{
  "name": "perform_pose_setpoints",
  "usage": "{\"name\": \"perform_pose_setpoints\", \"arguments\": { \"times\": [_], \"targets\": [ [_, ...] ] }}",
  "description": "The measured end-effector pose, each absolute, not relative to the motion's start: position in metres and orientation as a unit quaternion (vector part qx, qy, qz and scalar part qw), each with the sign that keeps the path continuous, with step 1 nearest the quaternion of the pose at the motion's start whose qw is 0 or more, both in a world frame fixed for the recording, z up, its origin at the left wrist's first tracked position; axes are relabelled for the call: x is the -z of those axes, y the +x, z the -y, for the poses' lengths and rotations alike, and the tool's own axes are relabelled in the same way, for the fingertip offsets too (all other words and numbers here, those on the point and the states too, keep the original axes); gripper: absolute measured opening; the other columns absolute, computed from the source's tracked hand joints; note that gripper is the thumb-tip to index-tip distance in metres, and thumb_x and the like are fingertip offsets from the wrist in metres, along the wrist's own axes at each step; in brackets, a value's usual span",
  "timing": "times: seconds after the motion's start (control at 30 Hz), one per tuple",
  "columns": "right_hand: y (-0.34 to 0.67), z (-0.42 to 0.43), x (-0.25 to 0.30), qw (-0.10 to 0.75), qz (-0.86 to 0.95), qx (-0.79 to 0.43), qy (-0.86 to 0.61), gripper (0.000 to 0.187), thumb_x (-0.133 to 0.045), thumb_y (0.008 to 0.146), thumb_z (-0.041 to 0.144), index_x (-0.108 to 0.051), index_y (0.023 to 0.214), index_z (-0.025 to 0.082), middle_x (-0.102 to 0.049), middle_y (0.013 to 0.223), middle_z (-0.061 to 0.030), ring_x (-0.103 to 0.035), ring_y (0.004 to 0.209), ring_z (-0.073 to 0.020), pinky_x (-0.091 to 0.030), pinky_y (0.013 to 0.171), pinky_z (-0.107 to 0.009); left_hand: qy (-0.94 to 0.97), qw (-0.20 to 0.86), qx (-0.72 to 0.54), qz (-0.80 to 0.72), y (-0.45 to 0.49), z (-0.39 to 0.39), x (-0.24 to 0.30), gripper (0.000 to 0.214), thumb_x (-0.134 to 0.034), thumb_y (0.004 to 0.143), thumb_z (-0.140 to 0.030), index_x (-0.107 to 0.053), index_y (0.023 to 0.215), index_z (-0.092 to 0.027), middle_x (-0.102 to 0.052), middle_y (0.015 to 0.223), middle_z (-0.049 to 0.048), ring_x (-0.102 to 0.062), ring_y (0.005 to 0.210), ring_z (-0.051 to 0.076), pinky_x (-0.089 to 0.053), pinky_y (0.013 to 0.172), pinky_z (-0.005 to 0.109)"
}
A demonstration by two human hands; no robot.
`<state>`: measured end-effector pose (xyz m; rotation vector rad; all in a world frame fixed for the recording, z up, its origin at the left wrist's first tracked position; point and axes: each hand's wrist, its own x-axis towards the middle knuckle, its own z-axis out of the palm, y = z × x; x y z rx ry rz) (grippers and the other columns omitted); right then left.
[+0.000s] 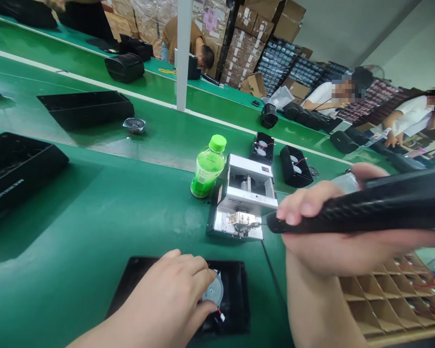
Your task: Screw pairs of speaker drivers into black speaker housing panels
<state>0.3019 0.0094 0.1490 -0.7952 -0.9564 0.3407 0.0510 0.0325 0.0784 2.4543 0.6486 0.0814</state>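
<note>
My right hand is wrapped around a black electric screwdriver, held nearly level. Its thin bit points left and reaches the metal pick-up end of a silver screw feeder; whether a screw is on the tip is too small to tell. Lower in the picture, my left hand has its thumb and fingers around the round magnet of a speaker driver. That speaker lies in a shallow black housing, and a short lead with a white plug hangs from it. My hand hides much of the housing's left side.
A green drink bottle stands beside the feeder. Black speaker housings and a loose speaker lie on the green bench. A divided cardboard box sits at lower right. Several people work beyond a white post.
</note>
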Motion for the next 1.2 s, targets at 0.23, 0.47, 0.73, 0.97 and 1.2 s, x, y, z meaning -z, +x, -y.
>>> {"name": "perform_pose_setpoints", "arguments": {
  "times": [0.23,0.47,0.73,0.97,1.2],
  "targets": [
    [0.287,-0.036,-0.129,0.771,0.462,-0.171,-0.402,0.073,-0.044,0.09,0.096,-0.059,0.111,0.027,-0.062,0.055,0.0074,-0.049,0.032,-0.018,-0.044,0.028,-0.031,0.931,0.277,-0.066,-0.23,0.049,-0.031,-0.068,0.021,-0.082,0.094,-0.026,-0.079,0.115,-0.024,-0.08,0.109,0.0036,-0.076,0.095,0.03,-0.046,0.084,0.045],
    [0.281,-0.035,-0.128,0.761,0.458,-0.149,-0.436,0.075,-0.041,0.094,0.094,-0.059,0.122,0.026,-0.059,0.054,0.0086,-0.048,0.032,-0.0185,-0.042,0.029,-0.031,0.93,0.283,-0.009,-0.236,0.054,-0.034,-0.082,0.021,-0.081,0.097,-0.03,-0.081,0.118,-0.023,-0.081,0.113,0.0052,-0.078,0.099,0.031,-0.05,0.086,0.046],
    [0.277,-0.028,-0.137,0.771,0.436,-0.168,-0.433,0.077,-0.044,0.093,0.094,-0.061,0.125,0.026,-0.059,0.054,0.0081,-0.047,0.032,-0.0182,-0.039,0.028,-0.03,0.927,0.287,-0.002,-0.242,0.053,-0.035,-0.084,0.022,-0.083,0.096,-0.03,-0.081,0.117,-0.022,-0.081,0.113,0.0061,-0.078,0.101,0.033,-0.055,0.089,0.051],
    [0.265,0.001,-0.162,0.785,0.39,-0.252,-0.411,0.062,-0.061,0.093,0.083,-0.068,0.118,0.027,-0.062,0.056,0.0067,-0.05,0.036,-0.0161,-0.044,0.035,-0.029,0.901,0.293,-0.194,-0.254,0.046,-0.029,-0.078,0.055,-0.077,0.097,-0.021,-0.065,0.15,-0.019,-0.08,0.124,0.012,-0.079,0.106,0.031,-0.064,0.086,0.044],
    [0.242,0.039,-0.175,0.782,0.376,-0.308,-0.39,0.047,-0.04,0.112,0.064,-0.066,0.128,0.029,-0.063,0.064,0.0048,-0.056,0.044,-0.0157,-0.05,0.045,-0.031,0.837,0.436,-0.224,-0.244,0.058,-0.023,-0.098,0.013,-0.07,0.103,-0.021,-0.082,0.104,-0.023,-0.083,0.092,-0.001,-0.077,0.081,0.018,-0.058,0.074,0.029]
  ]
}}
